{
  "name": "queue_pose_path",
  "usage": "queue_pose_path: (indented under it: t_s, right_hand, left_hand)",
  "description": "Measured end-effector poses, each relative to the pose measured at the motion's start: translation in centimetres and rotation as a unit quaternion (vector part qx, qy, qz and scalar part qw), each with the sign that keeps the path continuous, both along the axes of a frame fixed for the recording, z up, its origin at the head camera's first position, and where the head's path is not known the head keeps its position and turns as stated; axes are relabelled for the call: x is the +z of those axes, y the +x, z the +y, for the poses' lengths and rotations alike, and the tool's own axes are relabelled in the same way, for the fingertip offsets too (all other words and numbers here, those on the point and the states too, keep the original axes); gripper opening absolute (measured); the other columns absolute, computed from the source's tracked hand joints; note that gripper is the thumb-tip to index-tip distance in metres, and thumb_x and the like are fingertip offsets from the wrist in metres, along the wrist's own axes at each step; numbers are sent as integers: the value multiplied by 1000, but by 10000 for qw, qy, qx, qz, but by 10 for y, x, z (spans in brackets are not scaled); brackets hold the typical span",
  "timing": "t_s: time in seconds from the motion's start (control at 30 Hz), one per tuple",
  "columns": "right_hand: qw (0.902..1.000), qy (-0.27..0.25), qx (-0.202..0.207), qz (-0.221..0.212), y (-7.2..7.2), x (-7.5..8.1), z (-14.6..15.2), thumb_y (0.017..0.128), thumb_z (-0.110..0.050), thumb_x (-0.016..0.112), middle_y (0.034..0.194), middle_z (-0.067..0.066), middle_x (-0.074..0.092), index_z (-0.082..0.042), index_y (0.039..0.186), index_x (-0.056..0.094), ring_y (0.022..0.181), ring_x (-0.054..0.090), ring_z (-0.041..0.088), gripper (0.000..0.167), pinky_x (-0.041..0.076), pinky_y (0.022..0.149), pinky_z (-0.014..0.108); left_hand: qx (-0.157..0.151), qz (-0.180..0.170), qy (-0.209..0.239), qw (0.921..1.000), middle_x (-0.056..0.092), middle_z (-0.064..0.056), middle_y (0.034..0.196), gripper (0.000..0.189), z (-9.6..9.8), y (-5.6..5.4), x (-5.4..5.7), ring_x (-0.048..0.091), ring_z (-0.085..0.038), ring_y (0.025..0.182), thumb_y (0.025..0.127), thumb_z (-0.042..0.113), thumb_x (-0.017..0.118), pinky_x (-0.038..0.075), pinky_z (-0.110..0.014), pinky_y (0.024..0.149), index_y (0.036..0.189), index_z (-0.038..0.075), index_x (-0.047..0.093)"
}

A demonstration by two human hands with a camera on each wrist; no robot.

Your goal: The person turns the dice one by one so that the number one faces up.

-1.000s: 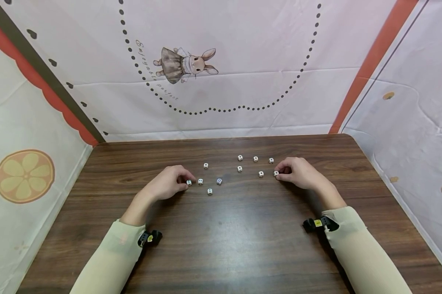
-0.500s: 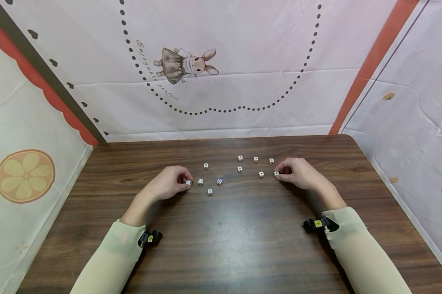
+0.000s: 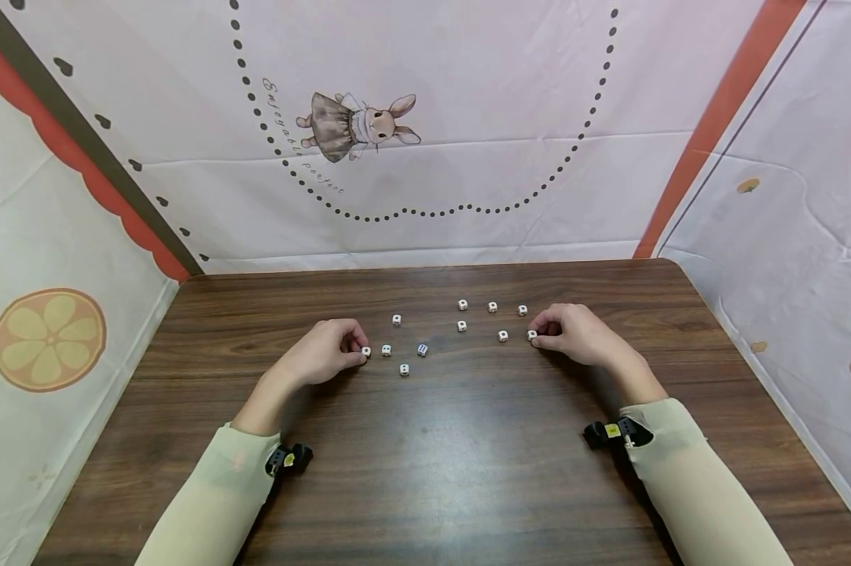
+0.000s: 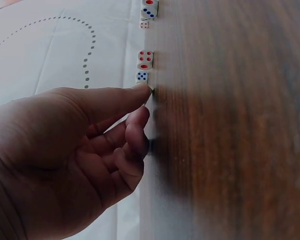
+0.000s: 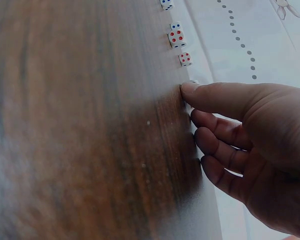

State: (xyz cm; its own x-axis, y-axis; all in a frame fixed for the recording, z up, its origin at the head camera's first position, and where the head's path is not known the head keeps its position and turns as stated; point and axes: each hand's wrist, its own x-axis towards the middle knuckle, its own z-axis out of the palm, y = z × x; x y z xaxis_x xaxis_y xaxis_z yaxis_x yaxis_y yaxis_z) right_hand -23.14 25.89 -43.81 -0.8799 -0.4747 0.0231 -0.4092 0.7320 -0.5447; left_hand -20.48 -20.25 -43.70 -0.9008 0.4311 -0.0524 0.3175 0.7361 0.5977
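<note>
My left hand (image 3: 324,351) pinches a small white die (image 3: 366,351) between thumb and fingers, low over the wooden table, a single pip showing on top. In the left wrist view the thumb hides most of that die. On the other side, my right hand (image 3: 576,333) holds another white die (image 3: 532,336) at its thumb and fingertips; the right wrist view barely shows it behind the thumb. Close to the left hand lie one die (image 3: 386,350), a second die (image 3: 397,320) farther back and a third die (image 3: 405,369) nearer the front.
A die with many blue pips (image 3: 423,350) lies right of the left group. Several dice stand toward the right hand, among them a near die (image 3: 503,336) and a back die (image 3: 464,304). The brown table (image 3: 425,472) meets a printed cloth (image 3: 510,102) behind.
The left fingers have drawn in around their die and turned it: its top face went from two pips to one. The right hand and the other dice look unmoved.
</note>
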Motion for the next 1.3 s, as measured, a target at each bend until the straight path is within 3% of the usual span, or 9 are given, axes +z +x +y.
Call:
queue_pose_path:
  t_s: [0.37, 0.87, 1.13, 1.3]
  right_hand:
    - [10000, 3, 16, 18, 0, 1, 1, 93, -10, 82, 87, -4, 70, -8, 102, 79, 80, 61, 13, 10, 50, 75, 37]
    - [10000, -11, 5, 20, 0, 0, 1, 94, -10, 82, 88, -4, 70, -7, 104, 79, 81, 62, 14, 11, 51, 75, 38]
    - [10000, 7, -4, 5, -1, -1, 1, 94, -12, 82, 92, -4, 73, -9, 103, 79, 85, 64, 15, 10, 52, 79, 40]
    - [10000, 5, -20, -32, -2, -1, 1, 94, -12, 82, 94, -4, 74, -10, 104, 80, 88, 66, 16, 10, 53, 81, 42]
  left_hand:
    - [52, -150, -91, 9998, 66, 1, 85, 15, 1, -1, 1, 61, -14, 79, 93, 7, 82, 49, -35, 75, 100, 9, 69]
    - [-85, 351, 168, 9992, 69, -4, 100, 30, 17, -7, 6, 62, -23, 89, 87, 17, 89, 49, -40, 81, 112, 9, 74]
    - [-287, 207, 105, 9993, 70, 2, 92, 31, 31, -13, 4, 63, -15, 84, 88, 17, 88, 52, -37, 79, 114, 8, 75]
    - [-388, 226, -43, 9990, 69, 4, 87, 26, 36, -15, 3, 64, -13, 83, 85, 14, 91, 52, -36, 80, 106, 8, 76]
